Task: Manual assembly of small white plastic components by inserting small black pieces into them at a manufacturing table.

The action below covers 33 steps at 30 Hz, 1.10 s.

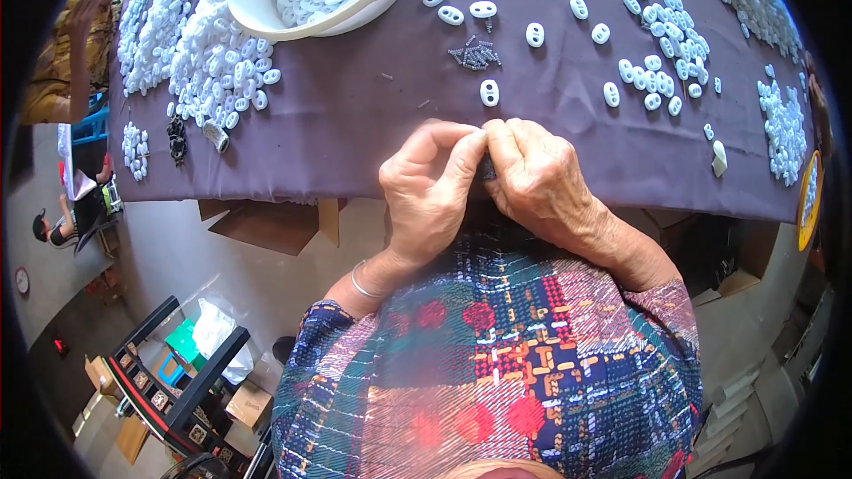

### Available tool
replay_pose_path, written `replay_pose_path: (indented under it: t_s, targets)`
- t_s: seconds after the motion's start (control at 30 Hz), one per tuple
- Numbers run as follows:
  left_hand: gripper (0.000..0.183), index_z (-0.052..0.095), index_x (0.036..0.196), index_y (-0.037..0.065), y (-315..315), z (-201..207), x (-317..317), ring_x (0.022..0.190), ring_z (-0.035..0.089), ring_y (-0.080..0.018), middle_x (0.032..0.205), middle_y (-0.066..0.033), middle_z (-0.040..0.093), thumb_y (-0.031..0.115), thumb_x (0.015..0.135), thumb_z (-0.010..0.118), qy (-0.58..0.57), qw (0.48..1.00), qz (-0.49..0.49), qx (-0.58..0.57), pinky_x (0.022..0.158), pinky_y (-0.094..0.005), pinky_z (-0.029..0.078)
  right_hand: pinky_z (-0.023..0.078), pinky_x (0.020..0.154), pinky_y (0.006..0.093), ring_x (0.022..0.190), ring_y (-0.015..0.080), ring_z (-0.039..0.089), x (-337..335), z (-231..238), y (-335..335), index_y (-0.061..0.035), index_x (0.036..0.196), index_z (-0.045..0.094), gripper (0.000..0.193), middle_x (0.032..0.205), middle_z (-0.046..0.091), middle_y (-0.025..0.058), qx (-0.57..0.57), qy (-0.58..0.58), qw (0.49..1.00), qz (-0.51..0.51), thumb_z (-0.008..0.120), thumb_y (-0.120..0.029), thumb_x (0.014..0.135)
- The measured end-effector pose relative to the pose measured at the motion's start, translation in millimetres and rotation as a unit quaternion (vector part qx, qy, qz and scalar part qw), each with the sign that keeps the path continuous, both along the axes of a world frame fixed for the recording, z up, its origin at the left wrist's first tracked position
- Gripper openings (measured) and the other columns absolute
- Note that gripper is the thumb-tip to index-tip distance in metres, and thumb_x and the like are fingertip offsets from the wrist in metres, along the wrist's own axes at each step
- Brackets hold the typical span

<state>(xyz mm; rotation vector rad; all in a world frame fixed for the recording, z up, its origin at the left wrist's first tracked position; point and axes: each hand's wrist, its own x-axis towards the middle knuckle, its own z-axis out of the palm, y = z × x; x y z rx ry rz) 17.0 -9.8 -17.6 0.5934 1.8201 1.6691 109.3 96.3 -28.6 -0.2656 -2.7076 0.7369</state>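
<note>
My left hand [428, 184] and my right hand [539, 168] meet at the table's near edge. Thumb and forefinger of each are pinched, with the fingertips touching. Whatever they hold is too small or hidden to name; a dark bit [486, 167] shows beside the right fingers. Just beyond the fingertips lies one white oval piece with two holes [489, 93], like a cord lock. Farther off is a small heap of thin dark springs [477, 54]. More white oval pieces [483, 9] lie scattered behind it.
A white bowl [382, 4] of pale oval parts stands at the far left, beside a large heap of white pieces [209, 62]. Clusters of pieces [676, 35] and smaller parts [783, 137] lie to the right. A yellow-rimmed container [808, 213] is at the right edge. A cardboard box [275, 223] sits below.
</note>
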Motion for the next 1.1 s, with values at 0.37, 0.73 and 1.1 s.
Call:
replay_pose_path:
  t_s: [0.37,0.73,1.1]
  targets:
    - [0.008,0.059,0.088,-0.003,-7,13,-4,0.072,0.059,-0.0109,0.079,-0.0063,0.062,0.004,0.087,0.056,-0.055,0.998,-0.010,0.031,0.064,-0.0228,0.048,0.045,0.056,0.0318,0.062,0.0227,0.053,7,12,6,0.0039,0.111,0.050,0.053,0.072,0.051,0.0104,-0.171,0.120,0.978,0.023,0.066,0.002,0.060]
    - [0.014,0.064,0.087,0.001,36,63,-152,0.064,0.060,-0.0163,0.073,-0.0091,0.063,0.014,0.080,0.067,0.544,0.829,0.123,-0.037,0.057,-0.0282,0.046,0.045,0.060,0.0342,0.067,0.0280,0.056,20,14,40,0.0018,0.098,0.058,0.032,0.079,0.055,0.0139,0.003,0.123,0.984,-0.131,0.061,0.007,0.067]
    - [0.016,0.064,0.086,0.008,82,21,-62,0.078,0.057,-0.0245,0.084,-0.0067,0.061,0.014,0.072,0.069,0.643,0.757,-0.096,-0.060,0.070,-0.0352,0.046,0.046,0.061,0.0361,0.067,0.0301,0.056,34,15,54,0.0015,0.096,0.059,0.029,0.079,0.055,0.0145,0.007,0.122,0.977,-0.173,0.062,0.005,0.067]
